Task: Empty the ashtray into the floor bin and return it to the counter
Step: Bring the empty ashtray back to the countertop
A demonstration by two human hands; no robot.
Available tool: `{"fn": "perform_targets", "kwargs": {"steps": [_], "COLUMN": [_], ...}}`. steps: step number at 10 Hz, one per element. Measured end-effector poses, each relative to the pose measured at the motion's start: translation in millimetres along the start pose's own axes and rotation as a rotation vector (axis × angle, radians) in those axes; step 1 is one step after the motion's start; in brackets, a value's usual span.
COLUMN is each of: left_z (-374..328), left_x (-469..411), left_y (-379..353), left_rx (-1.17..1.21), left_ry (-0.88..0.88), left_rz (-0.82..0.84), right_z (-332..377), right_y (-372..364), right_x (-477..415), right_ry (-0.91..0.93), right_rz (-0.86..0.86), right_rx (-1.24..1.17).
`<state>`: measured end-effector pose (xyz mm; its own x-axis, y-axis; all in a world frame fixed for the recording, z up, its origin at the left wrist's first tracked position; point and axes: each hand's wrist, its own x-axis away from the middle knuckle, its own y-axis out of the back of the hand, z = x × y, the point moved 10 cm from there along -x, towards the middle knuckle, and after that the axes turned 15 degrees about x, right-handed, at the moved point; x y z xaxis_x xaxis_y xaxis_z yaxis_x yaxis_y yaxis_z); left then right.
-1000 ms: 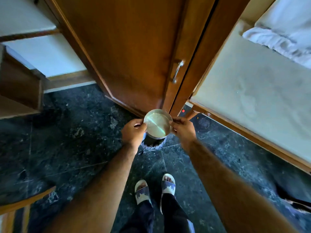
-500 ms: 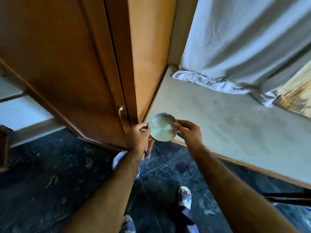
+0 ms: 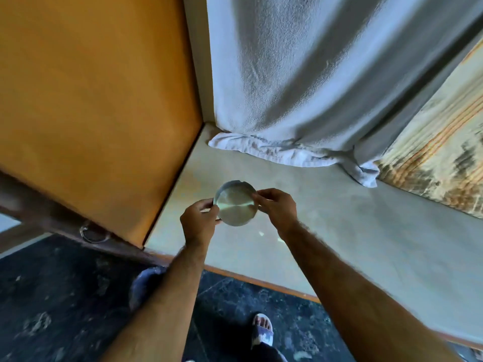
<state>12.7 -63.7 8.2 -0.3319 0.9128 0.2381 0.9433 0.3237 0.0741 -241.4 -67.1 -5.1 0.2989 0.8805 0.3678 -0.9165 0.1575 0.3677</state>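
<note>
A round metal ashtray (image 3: 236, 203) with a notched rim is held between both hands above the pale grey counter (image 3: 352, 231), near the counter's left end. My left hand (image 3: 200, 224) pinches its left rim and my right hand (image 3: 277, 206) pinches its right rim. Its inside looks shiny and bare. The floor bin is out of sight.
A wooden cabinet side (image 3: 99, 113) rises at the left of the counter. A white towel (image 3: 300, 87) hangs onto the counter's back, with a patterned cloth (image 3: 439, 158) at the right. Below lies dark marble floor (image 3: 52, 309); my sandalled foot (image 3: 262, 330) stands by the counter's wooden edge.
Both hands lifted the ashtray from above the bin on the floor up and to the right, over the counter. My view swung from the cabinet doors to the counter.
</note>
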Motion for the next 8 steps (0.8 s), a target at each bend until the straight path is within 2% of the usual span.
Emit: {"fn": "perform_targets", "kwargs": {"steps": [2,4,5,6,7,8], "left_z": [28,66,65,54,32,-11], "left_x": [-15,-22,-19,-15,-13,-8], "left_y": [-23,-41,-42,-45,-49,-50], "left_rx": [-0.202,-0.137,-0.132,-0.223,-0.379,-0.513], "left_ry": [0.03,0.186,0.168,0.12,0.01,-0.14], "left_rz": [-0.017,0.035,0.024,0.054,0.13,0.192], "right_z": [-30,-50,-53,-47,-21,26], "right_y": [2,9,8,9,12,17], "right_x": [-28,-38,-37,-39,-36,-23], "right_ry": [-0.112,-0.167,-0.168,-0.104,0.086,0.289], "right_rz": [0.048,0.021,0.025,0.039,0.041,0.071], "right_rx": [0.043,0.082,0.085,0.207,0.569,0.806]}}
